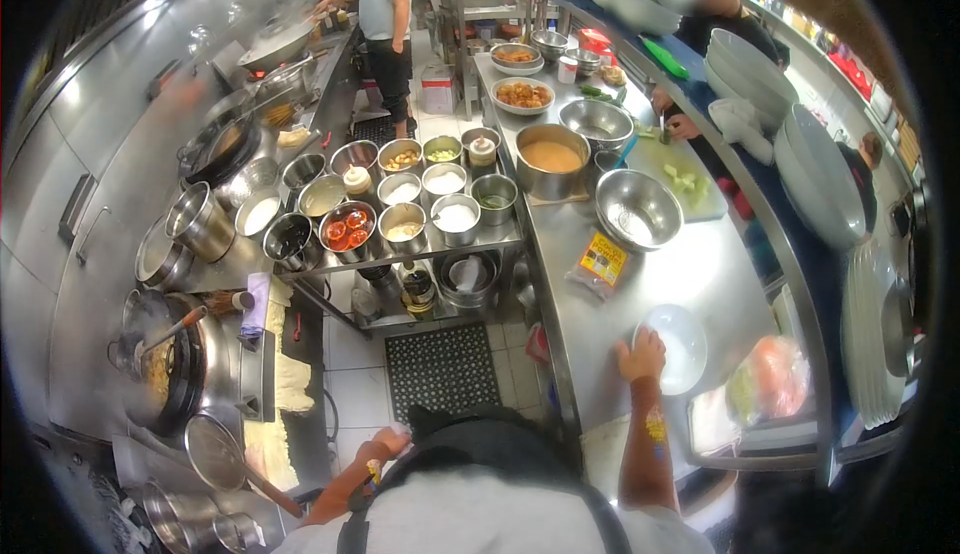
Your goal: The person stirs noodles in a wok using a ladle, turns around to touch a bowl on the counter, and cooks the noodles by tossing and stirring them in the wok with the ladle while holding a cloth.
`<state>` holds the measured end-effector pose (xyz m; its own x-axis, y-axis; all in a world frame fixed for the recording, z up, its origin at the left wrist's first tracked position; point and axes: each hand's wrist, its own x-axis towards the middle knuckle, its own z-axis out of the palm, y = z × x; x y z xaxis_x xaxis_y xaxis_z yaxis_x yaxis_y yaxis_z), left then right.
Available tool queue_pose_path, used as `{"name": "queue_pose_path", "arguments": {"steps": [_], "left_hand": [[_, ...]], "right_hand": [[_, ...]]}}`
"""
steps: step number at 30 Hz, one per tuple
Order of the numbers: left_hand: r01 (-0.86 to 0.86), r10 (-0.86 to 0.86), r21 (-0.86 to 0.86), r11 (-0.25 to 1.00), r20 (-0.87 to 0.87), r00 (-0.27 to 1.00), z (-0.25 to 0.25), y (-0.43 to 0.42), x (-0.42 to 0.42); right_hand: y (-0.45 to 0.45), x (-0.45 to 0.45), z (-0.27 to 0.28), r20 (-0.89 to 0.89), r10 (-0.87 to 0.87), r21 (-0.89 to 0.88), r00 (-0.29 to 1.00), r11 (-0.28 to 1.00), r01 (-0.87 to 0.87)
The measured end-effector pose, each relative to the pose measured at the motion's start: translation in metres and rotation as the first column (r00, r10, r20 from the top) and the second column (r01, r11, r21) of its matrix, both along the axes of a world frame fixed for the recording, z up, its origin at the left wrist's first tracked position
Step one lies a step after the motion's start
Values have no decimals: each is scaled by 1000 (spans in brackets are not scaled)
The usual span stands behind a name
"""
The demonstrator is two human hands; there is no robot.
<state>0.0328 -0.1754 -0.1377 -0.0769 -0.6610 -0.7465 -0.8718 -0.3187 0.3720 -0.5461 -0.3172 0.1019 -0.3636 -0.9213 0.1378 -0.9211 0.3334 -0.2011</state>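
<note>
One white bowl (682, 349) on steel counter (705, 272), above tiled kitchen floor (358, 394).

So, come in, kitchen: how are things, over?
Right hand at left edge of white bowl. Left hand beside black apron. Bowl on steel counter. Yellow-labelled packet beyond, clear of bowl.

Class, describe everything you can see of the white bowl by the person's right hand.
The white bowl is round and smooth-looking, perhaps ceramic or plastic. It sits open side up on the steel counter, its interior showing only white. The right hand is at the rim on the picture's left, fingers over the edge; how firmly they grip is unclear.
</note>
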Motion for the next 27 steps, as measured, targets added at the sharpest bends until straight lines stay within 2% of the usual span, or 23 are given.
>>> {"name": "queue_pose_path", "arguments": {"steps": [2,4,5,6,7,8,9,10,12,15,18,19,21,22,24,27], "left_hand": [[135,-134,-26,991,39,990,9,-1,-5],[49,-47,-43,998,49,998,16,3,-5],[1,1,-50,999,50,999,20,9,-7],[101,-99,-33,994,77,992,28,8,-8],[256,-251,-105,961,57,966,74,2,-16],[174,-171,-66,983,46,984,91,-2,-19],[90,-89,-16,996,36,995,97,2,-19],[76,-76,-37,996,10,997,92,8,-18],[61,-64,-90,994,-27,998,81,9,-10],[-166,173,-93,982,66,983,144,9,-27],[-129,126,-99,987,-39,991,89,17,-9],[-142,140,-84,986,-31,990,91,18,-7],[-168,167,-49,985,-17,986,112,20,-3],[-158,157,-107,982,-24,987,126,21,-1],[-132,130,-220,966,-24,991,148,26,8],[-454,458,-100,885,20,889,135,26,25]], "right_hand": [[-2,-1,5,25,5,44,1000,999,-6],[-2,0,11,50,30,107,998,994,-36],[2,0,4,18,25,-47,1000,999,-24],[2,2,-4,-8,19,-203,1000,979,-21],[4,13,5,-51,28,-291,998,956,-42],[2,22,5,-72,85,-341,994,934,-104],[4,36,7,-33,214,-398,976,893,-210],[8,60,9,5,294,-450,956,854,-260],[11,114,21,211,453,-373,866,856,-357],[9,188,39,452,694,-322,561,713,-623],[15,247,57,608,749,-250,262,494,-832],[13,261,60,655,735,-226,174,411,-883],[11,282,63,709,692,-159,138,347,-924],[8,291,63,734,669,-127,120,309,-943],[-4,303,44,774,623,-110,116,311,-944],[-18,330,47,775,614,-46,148,289,-956]]}}
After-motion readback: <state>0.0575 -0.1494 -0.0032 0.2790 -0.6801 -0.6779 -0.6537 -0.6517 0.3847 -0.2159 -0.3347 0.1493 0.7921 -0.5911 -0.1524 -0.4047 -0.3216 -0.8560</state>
